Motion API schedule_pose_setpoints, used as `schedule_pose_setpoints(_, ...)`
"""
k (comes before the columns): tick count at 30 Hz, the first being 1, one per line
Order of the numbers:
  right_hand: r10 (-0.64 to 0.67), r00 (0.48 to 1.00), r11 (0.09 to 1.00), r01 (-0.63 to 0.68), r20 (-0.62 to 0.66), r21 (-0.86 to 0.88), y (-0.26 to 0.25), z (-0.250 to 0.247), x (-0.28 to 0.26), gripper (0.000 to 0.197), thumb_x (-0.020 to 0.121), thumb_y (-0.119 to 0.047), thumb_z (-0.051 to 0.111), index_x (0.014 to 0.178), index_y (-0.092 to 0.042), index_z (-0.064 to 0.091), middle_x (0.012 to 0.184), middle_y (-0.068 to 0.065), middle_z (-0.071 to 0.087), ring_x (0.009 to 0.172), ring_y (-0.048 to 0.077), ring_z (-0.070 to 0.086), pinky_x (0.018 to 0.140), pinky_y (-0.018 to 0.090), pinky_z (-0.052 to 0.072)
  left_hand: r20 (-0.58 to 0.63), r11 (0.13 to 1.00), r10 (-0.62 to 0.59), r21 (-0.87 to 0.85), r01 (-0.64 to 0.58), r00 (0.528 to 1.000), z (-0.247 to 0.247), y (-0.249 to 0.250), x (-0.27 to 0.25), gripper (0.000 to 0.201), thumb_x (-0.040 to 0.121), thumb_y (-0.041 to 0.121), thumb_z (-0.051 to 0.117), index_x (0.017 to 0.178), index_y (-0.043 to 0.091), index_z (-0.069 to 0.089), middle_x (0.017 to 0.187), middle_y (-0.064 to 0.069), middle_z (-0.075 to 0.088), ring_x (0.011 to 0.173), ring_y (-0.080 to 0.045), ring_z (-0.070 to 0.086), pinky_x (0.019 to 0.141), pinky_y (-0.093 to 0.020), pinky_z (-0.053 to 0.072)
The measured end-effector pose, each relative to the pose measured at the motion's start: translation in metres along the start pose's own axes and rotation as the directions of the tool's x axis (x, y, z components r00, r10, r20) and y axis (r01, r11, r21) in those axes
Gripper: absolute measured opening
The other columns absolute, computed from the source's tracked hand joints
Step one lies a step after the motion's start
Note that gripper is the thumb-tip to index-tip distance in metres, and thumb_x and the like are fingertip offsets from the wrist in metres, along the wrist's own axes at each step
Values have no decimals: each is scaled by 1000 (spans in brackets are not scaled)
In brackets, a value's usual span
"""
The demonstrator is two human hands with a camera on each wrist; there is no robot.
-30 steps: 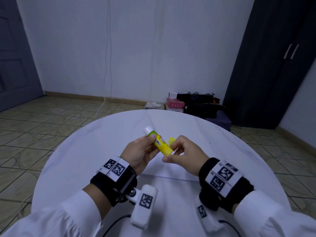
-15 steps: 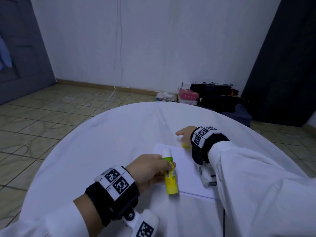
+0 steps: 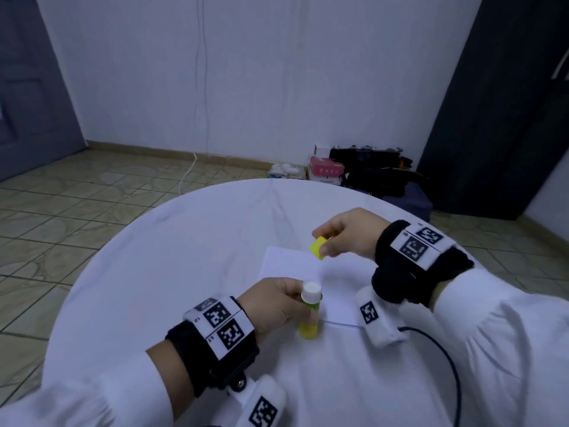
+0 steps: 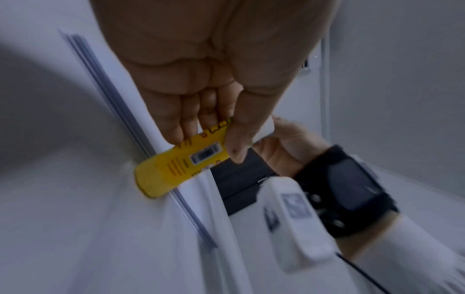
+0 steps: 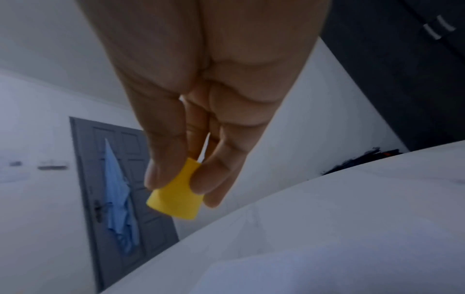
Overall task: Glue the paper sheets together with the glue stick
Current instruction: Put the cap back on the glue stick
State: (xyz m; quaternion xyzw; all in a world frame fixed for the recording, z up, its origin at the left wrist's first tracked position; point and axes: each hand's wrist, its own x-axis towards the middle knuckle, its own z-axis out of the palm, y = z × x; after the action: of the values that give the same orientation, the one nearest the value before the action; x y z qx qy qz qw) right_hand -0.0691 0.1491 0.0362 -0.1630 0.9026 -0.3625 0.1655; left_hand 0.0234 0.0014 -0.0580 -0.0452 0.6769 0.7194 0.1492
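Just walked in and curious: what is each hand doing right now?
Left hand: grips the glue stick, standing upright on the table.
Right hand: pinches the yellow cap above the paper sheets.

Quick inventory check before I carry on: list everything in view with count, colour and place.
glue stick: one, yellow with white end up, upright on table by the paper's near edge
cap: one, yellow, held above the paper
paper sheets: white, flat on table; count unclear
table: one, round, white
pink box: one, on floor by wall
dark bags: on floor beside it
left hand: grips glue stick
right hand: pinches cap
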Motion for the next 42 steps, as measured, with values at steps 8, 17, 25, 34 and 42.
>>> schedule_pose_setpoints(8, -99, 994, 994, 98, 36, 41, 12, 9, -77, 37, 84, -3, 68, 116, -21, 67, 109, -6, 69, 97, 2, 59, 85, 10, 40, -39, 986, 20, 169, -13, 999, 23, 2, -9, 30, 53, 10, 76, 82, 17, 74, 90, -3, 68, 88, -17, 61, 90, -31, 49)
schedule_pose_setpoints(17, -92, 996, 949, 85, -8, -303, 5, 32, -87, 39, 88, -12, 63, 127, -18, 60, 126, -2, 60, 111, 12, 56, 84, 15, 37, -12, 974, 51, 222, -47, 999, 28, 1, -13, 31, 56, 10, 69, 87, 15, 73, 83, -3, 69, 85, -17, 61, 92, -33, 46)
schedule_pose_setpoints(25, -90, 996, 928, 82, -6, -364, -2, 31, -84, 50, 83, -33, 70, 129, -21, 53, 117, -5, 56, 97, 10, 50, 79, 20, 38, 62, 964, 64, 253, -78, 996, 20, 1, -5, 24, 58, 11, 73, 79, 22, 75, 91, -4, 69, 91, -18, 62, 97, -36, 44)
schedule_pose_setpoints(34, -86, 996, 915, 64, -37, -398, 0, 33, -87, 39, 89, -19, 62, 128, -17, 58, 121, 0, 62, 94, 10, 57, 78, 16, 38, 177, 999, 13, 33, -19, 984, 15, 5, -3, 37, 64, 9, 60, 101, 9, 65, 103, -4, 62, 91, -13, 58, 87, -22, 48)
schedule_pose_setpoints(42, -85, 993, 930, 50, -78, -364, 1, 33, -86, 30, 85, -20, 67, 115, -16, 66, 105, 3, 68, 86, 9, 54, 75, 19, 40, 149, 991, -12, -134, 32, 989, 16, 14, -5, 24, 96, 24, 47, 104, 8, 63, 103, -8, 64, 89, -18, 58, 85, -27, 46)
